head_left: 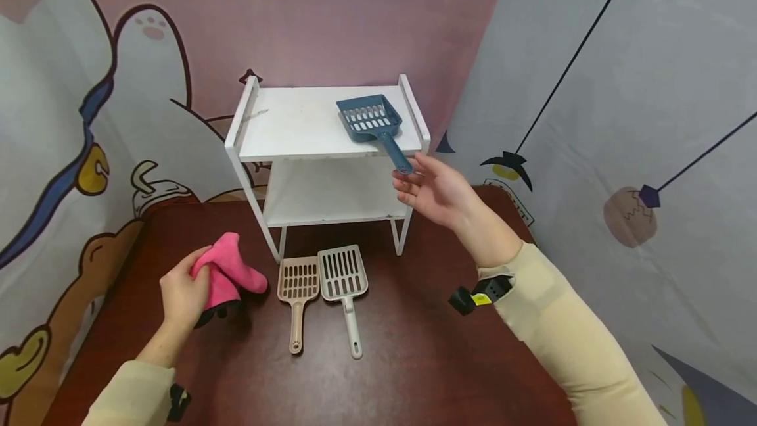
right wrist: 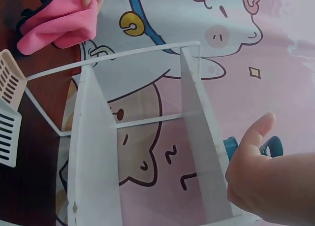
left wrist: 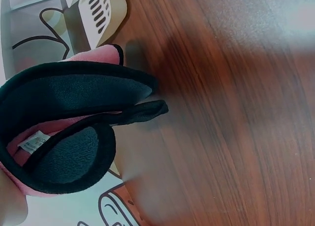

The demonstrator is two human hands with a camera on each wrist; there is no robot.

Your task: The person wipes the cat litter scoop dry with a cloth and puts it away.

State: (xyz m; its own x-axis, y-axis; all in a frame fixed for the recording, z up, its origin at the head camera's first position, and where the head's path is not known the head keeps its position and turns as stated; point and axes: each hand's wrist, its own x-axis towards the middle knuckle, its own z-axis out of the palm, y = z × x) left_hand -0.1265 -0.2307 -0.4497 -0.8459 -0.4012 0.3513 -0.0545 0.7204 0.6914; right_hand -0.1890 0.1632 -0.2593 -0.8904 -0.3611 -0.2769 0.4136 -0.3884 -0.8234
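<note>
A blue litter scoop [head_left: 369,116] lies on the top board of the white two-tier shelf [head_left: 296,120], its handle jutting past the front edge. My right hand [head_left: 440,192] is at the handle's end, fingers loosely bent beneath it. In the right wrist view the thumb [right wrist: 260,130] stands raised, apart from the scoop's handle [right wrist: 273,146]. My left hand [head_left: 186,288] grips a folded pink cloth [head_left: 227,271] above the table at left. The left wrist view shows the cloth's dark lining [left wrist: 74,93], black edging and a small white tag [left wrist: 33,142].
A beige litter scoop [head_left: 298,281] and an off-white litter scoop [head_left: 343,275] lie side by side on the brown table [head_left: 414,347], in front of the shelf. A cartoon-printed cloth backdrop [head_left: 367,18] hangs behind and at both sides.
</note>
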